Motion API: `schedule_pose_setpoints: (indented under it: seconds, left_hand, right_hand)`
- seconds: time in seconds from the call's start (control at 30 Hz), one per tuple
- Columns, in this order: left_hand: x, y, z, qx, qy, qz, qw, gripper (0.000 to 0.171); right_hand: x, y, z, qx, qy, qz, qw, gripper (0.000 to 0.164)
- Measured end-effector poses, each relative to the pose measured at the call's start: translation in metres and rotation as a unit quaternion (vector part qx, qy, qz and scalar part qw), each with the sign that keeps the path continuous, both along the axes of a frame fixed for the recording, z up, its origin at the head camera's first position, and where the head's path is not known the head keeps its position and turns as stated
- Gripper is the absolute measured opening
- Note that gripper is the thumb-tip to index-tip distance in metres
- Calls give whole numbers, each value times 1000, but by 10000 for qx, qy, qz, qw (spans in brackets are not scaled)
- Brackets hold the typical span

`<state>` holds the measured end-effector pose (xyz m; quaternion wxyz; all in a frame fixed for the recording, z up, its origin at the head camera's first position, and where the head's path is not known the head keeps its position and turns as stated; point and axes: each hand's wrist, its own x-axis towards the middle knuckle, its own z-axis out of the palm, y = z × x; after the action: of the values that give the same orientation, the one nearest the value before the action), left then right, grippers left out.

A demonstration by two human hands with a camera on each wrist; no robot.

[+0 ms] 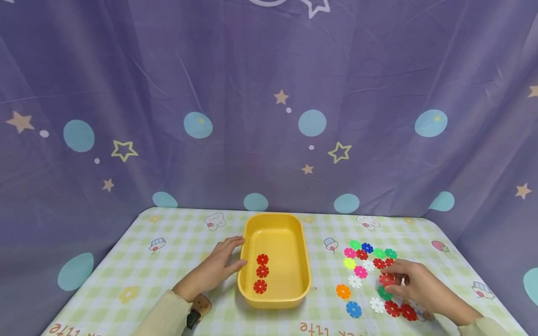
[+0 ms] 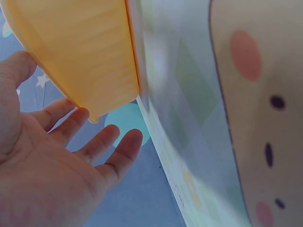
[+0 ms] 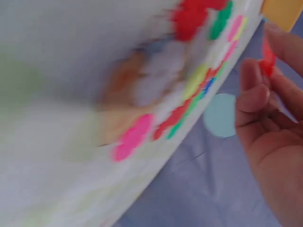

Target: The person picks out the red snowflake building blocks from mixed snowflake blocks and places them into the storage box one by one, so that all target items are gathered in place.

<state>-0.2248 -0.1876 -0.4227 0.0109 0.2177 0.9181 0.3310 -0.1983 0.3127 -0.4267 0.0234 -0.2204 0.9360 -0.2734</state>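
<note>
A yellow plastic tray (image 1: 275, 298) stands mid-table, with three red snowflake discs (image 1: 262, 271) in a column along its left side. My left hand (image 1: 216, 267) is at the tray's left wall, fingers relaxed and spread; in the left wrist view the thumb and fingertips lie right at the rim (image 2: 52, 84). Over the loose discs at the right, my right hand (image 1: 416, 282) pinches a red snowflake disc (image 1: 386, 279) between thumb and fingers. The right wrist view shows that disc edge-on, with the table discs below blurred.
Loose snowflake discs in several colours lie right of the tray, among them an orange disc (image 1: 343, 291), a blue disc (image 1: 354, 309) and a white disc (image 1: 377, 305). A checked cloth (image 1: 168, 261) covers the table. Behind hangs a purple curtain (image 1: 252, 158).
</note>
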Motion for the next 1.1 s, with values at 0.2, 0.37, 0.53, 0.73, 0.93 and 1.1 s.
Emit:
schedule_pose_setpoints:
  seconds: [0.2, 0.37, 0.53, 0.73, 0.93, 1.1]
  left_hand:
    - [-1, 0, 1, -52, 7, 33, 10000, 57]
    - [0, -1, 3, -125, 12, 123, 9998, 58]
    - [1, 0, 2, -97, 26, 67, 9999, 58]
    - [3, -2, 1, -111, 46, 58, 9999, 58]
    - [3, -2, 3, -125, 23, 23, 9999, 60]
    - [2, 0, 3, -261, 33, 25, 9996, 67]
  right_hand:
    - [-16, -36, 22, -375, 1316, 827, 9871, 33]
    - [-42, -77, 41, -340, 1824, 1267, 9744, 37]
    - [-67, -116, 46, -536, 1833, 1583, 9688, 35]
    - [-88, -165, 38, -617, 1556, 2002, 9653, 33]
    - [-102, -209, 22, -460, 1055, 2469, 9622, 28]
    - [-113, -236, 14, -324, 920, 2857, 9533, 24]
